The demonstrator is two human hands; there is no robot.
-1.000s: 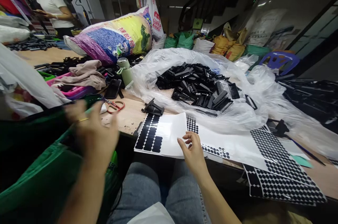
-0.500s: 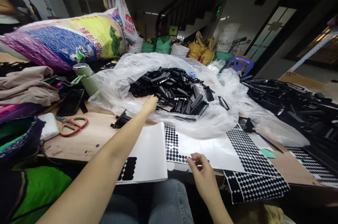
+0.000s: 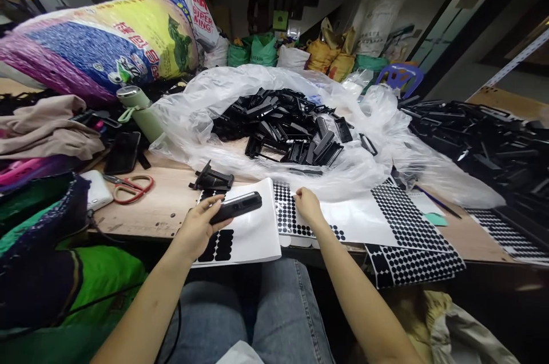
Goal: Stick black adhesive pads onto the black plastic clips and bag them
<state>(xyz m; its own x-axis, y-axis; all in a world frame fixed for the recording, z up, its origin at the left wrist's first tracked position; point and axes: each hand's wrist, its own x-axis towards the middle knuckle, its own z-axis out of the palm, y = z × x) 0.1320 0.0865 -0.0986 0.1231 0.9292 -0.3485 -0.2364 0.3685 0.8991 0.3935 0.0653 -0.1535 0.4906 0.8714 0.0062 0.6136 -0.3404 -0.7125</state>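
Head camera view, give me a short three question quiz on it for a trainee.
1. True or false: the left hand holds a black plastic part.
2. What does the right hand touch? A) the scissors B) the sheet of small black dots C) the green bottle
3. Fill in: the heap of black parts lies in a clear plastic ____.

Key: 1 true. 2 B. 3 bag.
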